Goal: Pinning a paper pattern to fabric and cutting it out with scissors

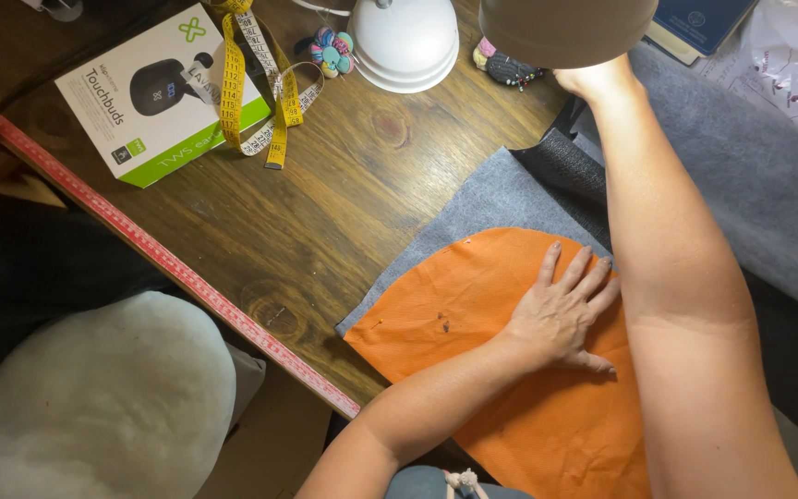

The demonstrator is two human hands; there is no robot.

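Grip: the left hand [561,314] lies flat and open, fingers spread, palm pressing the rounded orange fabric piece [473,314] and closing on nothing; the right hand [593,79] reaches up to the far edge of the table, where it meets the underside of a beige lamp shade [565,28], and whether it is closed around anything there cannot be told, since the shade hides the fingers. From left to right: a white padded cushion [94,397] sits below the table edge at lower left; a red measuring strip [159,254] runs diagonally along the rim of the brown wooden table [353,185]; a white-and-green cardboard box [154,92] lies at upper left with a yellow tape measure [251,83] draped across it; a white domed lamp base [405,42] stands at top centre, a small multicoloured pincushion [332,51] just to its left. The orange fabric piece lies at lower centre on a grey felt sheet [491,199], with small pins apparently showing near its curved edge, and a darker textured sheet [570,176] shows beyond. Larger grey cloth [750,176] covers the right side. Handling, as judged: the orange piece looks thin, light and limp, likely to wrinkle or slide over the felt; a flat palm steadies it, and it is best lifted by the edge, clear of the pins.
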